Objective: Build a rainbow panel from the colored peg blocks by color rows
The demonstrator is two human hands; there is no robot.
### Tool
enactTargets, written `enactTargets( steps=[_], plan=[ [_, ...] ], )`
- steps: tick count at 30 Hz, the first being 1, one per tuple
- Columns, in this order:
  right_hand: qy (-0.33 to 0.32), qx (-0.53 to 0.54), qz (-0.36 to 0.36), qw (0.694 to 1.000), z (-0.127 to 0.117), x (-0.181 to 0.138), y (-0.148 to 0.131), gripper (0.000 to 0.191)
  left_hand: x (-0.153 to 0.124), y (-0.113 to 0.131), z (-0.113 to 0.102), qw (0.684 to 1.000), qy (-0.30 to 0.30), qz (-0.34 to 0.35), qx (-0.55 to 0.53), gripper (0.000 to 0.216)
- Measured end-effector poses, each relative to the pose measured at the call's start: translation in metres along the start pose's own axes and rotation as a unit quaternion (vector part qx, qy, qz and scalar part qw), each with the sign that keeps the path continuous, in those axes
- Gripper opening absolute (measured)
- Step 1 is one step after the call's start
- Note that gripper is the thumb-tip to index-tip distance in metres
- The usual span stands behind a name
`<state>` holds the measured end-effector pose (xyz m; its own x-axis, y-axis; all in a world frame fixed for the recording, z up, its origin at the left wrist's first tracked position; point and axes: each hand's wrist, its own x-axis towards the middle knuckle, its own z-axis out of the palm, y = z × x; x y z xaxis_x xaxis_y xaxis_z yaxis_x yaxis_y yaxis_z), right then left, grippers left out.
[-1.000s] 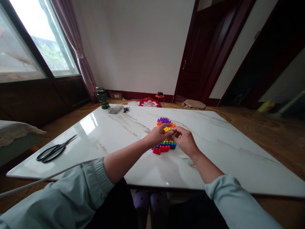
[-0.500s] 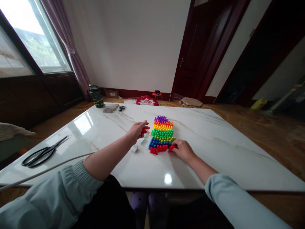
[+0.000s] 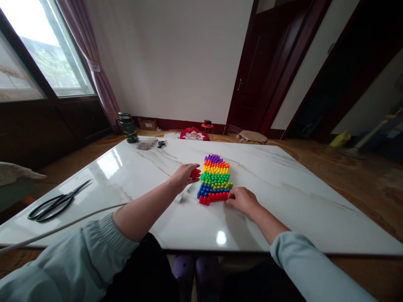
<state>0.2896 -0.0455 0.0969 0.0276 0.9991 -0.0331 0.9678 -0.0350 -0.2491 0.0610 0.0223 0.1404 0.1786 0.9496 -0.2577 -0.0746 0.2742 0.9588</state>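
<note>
A block of small round pegs (image 3: 215, 178) in rows of purple, orange, yellow, green, blue and red lies on the white marble table (image 3: 283, 201). My left hand (image 3: 183, 176) rests just left of the block, its fingers curled round a red piece (image 3: 194, 173). Resting at the block's lower right corner, my right hand (image 3: 243, 199) has its fingertips pressed against the red row. A small clear scrap (image 3: 185, 193) lies on the table under my left wrist.
Black scissors (image 3: 57, 203) lie near the table's left edge. A dark green flask (image 3: 128, 127), a blurred small item and keys (image 3: 161, 144) stand at the far left corner. A white cable (image 3: 56, 230) crosses the near left. A dark door and a low stool (image 3: 252, 136) are behind.
Both hands were together over the block's middle, then moved apart. My left hand went to the left side with a red piece; my right hand dropped to the lower right corner.
</note>
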Motion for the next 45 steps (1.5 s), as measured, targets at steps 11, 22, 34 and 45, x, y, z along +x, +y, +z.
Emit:
enactTargets(
  steps=[11, 22, 34, 45],
  plan=[
    [0.179, 0.302, -0.163, 0.922, -0.014, 0.001, -0.059, 0.020, -0.017, -0.014, 0.020, 0.982, -0.173, 0.026, 0.064, 0.064],
    [0.047, 0.111, -0.122, 0.985, -0.007, -0.001, -0.028, 0.013, -0.003, 0.001, -0.007, 0.981, -0.065, 0.089, 0.158, 0.065],
    [0.068, 0.078, -0.148, 0.984, 0.009, 0.004, -0.030, 0.010, 0.003, 0.001, -0.025, 0.971, 0.000, 0.118, 0.209, 0.047],
    [0.152, -0.041, 0.054, 0.986, 0.017, 0.004, 0.067, 0.031, 0.010, -0.005, -0.129, 0.875, 0.226, 0.200, 0.378, 0.041]
  ],
)
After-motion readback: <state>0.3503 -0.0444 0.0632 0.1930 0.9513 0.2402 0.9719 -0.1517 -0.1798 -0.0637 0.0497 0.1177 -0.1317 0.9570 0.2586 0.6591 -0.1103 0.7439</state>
